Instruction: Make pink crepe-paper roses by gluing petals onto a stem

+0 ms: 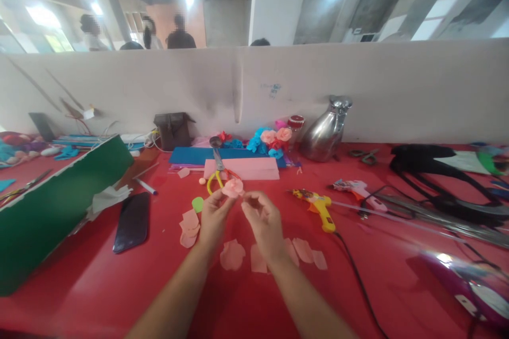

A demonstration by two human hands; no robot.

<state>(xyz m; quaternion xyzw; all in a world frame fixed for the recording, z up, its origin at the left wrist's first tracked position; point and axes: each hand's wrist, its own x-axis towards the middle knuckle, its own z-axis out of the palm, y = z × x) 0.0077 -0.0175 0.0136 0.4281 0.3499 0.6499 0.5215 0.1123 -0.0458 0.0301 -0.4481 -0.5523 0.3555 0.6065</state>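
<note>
Between the thumb and fingers of my left hand (217,215) is a small pink paper flower (233,187), held up over the table. My right hand (263,218) is curled beside it, its fingertips closed at the flower's right edge. Cut pink paper petals lie below my hands: a rounded petal (233,255), a squarish petal (259,259) partly under my right wrist, and a petal (303,250) further right. More petals (190,228) are piled left of my left hand, near a green paper piece (198,204). Yellow-handled scissors (215,182) lie just behind the flower.
A yellow glue gun (318,206) with a black cord and a pink-white glue gun (360,192) lie right. A phone (131,222) and a green board (63,206) are left. Behind are pink paper (254,168), finished paper flowers (274,139) and a metal jug (324,132).
</note>
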